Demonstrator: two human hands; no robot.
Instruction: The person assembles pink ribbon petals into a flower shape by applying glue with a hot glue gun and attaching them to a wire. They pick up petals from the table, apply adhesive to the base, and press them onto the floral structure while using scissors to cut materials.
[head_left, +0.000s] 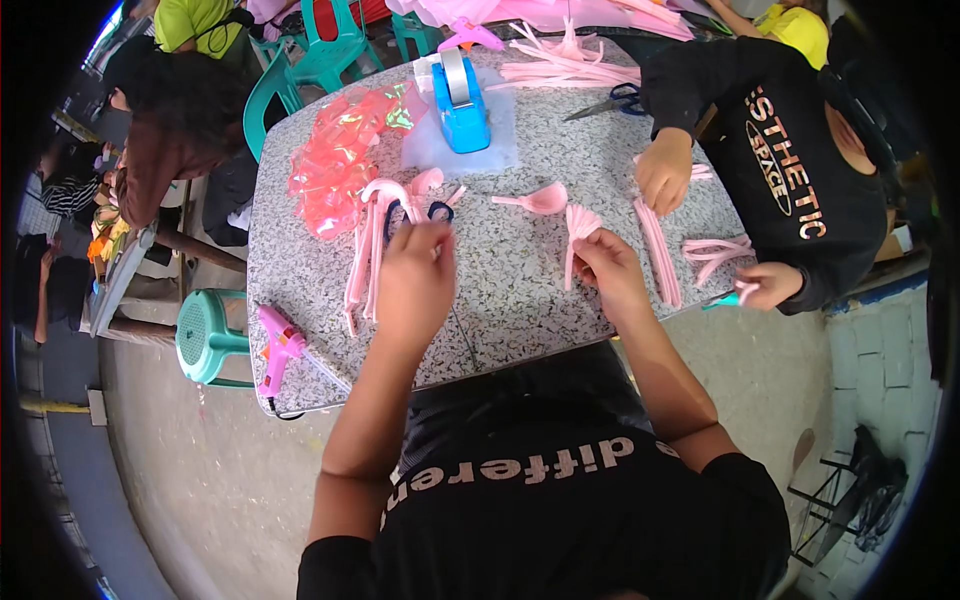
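My right hand (pixel 610 268) pinches a pale pink, ribbed, fan-shaped piece (pixel 583 222) by its narrow stem, fan end up. Left of it, a pink spoon-shaped petal piece (pixel 540 199) lies on the speckled table. My left hand (pixel 415 280) hovers with curled fingers over dark-blue-handled scissors (pixel 440 211) and a bundle of long pink fuzzy strips (pixel 362 262). Whether those fingers grip anything is hidden. A curved pink piece (pixel 388 190) rests at the top of that bundle. More straight pink strips (pixel 658 252) lie right of my right hand.
Shiny pink film (pixel 335 150), a blue tape dispenser (pixel 462 110) and another pair of scissors (pixel 608 103) occupy the far side. A pink glue gun (pixel 280 348) sits at the left corner. Across the right edge, a person in a black top (pixel 790 150) handles pink strips.
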